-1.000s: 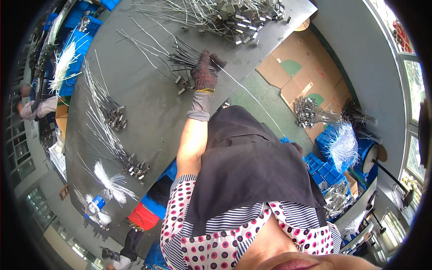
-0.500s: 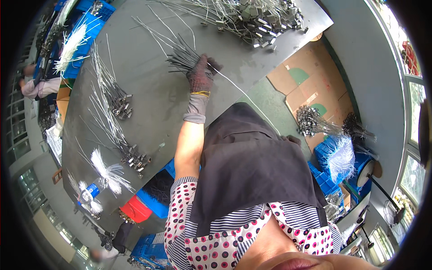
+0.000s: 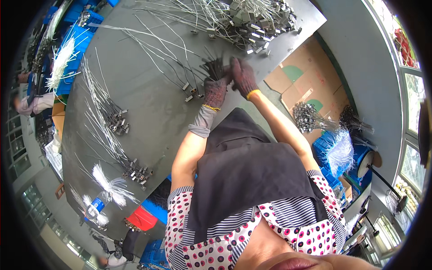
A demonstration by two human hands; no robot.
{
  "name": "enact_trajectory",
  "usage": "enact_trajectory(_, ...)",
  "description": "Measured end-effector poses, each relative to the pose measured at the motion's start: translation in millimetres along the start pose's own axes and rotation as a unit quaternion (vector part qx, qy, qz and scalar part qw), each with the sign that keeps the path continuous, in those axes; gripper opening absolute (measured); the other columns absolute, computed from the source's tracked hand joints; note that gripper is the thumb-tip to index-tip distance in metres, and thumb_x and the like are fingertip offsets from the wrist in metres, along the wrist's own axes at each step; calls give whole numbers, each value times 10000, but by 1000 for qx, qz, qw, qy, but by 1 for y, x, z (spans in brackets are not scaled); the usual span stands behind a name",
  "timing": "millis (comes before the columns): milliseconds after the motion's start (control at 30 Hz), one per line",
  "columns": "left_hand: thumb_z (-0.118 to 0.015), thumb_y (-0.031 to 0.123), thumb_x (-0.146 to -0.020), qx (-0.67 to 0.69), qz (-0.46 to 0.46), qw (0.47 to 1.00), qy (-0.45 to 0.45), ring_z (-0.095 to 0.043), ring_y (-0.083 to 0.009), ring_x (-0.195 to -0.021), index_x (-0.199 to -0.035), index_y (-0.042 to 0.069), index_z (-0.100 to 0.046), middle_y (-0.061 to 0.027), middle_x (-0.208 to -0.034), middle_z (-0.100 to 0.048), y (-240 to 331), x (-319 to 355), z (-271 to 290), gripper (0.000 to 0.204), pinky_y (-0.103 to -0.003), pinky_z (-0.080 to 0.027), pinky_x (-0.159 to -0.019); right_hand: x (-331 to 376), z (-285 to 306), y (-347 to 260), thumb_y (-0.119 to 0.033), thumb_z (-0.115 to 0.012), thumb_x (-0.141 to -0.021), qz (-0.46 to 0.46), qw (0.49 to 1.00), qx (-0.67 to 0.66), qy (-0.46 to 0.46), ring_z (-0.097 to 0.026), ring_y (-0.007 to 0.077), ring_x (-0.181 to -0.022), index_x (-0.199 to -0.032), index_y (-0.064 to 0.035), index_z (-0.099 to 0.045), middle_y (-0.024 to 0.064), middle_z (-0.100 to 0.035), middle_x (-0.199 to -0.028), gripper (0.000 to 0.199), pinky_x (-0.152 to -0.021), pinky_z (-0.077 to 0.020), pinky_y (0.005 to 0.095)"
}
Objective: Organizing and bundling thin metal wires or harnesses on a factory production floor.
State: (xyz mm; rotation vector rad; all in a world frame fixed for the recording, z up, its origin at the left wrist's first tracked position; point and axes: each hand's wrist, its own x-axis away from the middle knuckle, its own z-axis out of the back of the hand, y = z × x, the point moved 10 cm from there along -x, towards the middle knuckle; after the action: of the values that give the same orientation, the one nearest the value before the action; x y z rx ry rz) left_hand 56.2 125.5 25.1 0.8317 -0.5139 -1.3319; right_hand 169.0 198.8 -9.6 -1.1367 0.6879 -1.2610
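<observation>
My left hand [image 3: 215, 93], in a dark reddish knit glove with a grey cuff, is closed round a bundle of short, thin dark strands [image 3: 212, 67] that fan out above it. Against it on the right is my right hand [image 3: 244, 77], in a matching glove, fingers closed at the bundle's side; what they hold, if anything, is hidden. Just left of my left hand lie a few long wires [image 3: 168, 54] ending in small metal blocks [image 3: 189, 92]. Beyond my hands is a big heap of wires with metal blocks [image 3: 256, 22].
Two more wire bundles [image 3: 105, 105] lie on the grey table [image 3: 148, 121] at left, near a bottle with a blue label [image 3: 96, 203] and white strands. Blue bins [image 3: 74, 60] stand at far left, a red bin [image 3: 144, 218] below, flattened cardboard [image 3: 310, 67] at right. Other people are at far left.
My right hand has come up from beside the apron to my left hand, and the white wire stretched between them is gone. Metal blocks on wires now lie beside my left hand.
</observation>
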Motion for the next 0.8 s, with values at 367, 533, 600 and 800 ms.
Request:
enact_trajectory(367,-629,277,-894,-84,181,979,-40,-646,-250,-663,-899,89,-699,-73,-730,-668,-57,-16,39,201,-330,-523,-672,-53,-1,-76,-379,-652,-873,138,923,336,125,-639,410,-1039,-1240,6,-549,283,-597,-1194,541,-917,-510,495)
enact_trajectory(533,-690,344,-872,-27,352,936,9,-653,-223,-634,-934,70,-729,-73,-730,-692,-94,12,54,283,-301,-533,-674,-77,-9,-45,-202,-651,-806,61,880,471,-1,-670,418,-951,-1139,-27,-614,265,-626,-1123,378,-774,-545,510)
enact_trajectory(600,-767,299,-868,256,319,905,122,-665,-167,-621,-837,-6,-723,-53,-744,-713,-97,10,48,310,-315,-519,-571,-77,-8,-40,-171,-635,-811,95,875,475,12,-681,412,-923,-1078,-36,-650,241,-661,-1051,299,-732,-549,509)
enact_trajectory(800,-755,246,-860,373,364,849,87,-637,-130,-589,-875,-9,-733,-43,-722,-686,-75,11,1,257,-277,-524,-531,-71,-8,-37,-221,-642,-791,91,882,462,-30,-702,402,-778,-863,-7,-701,242,-680,-825,234,-612,-544,506)
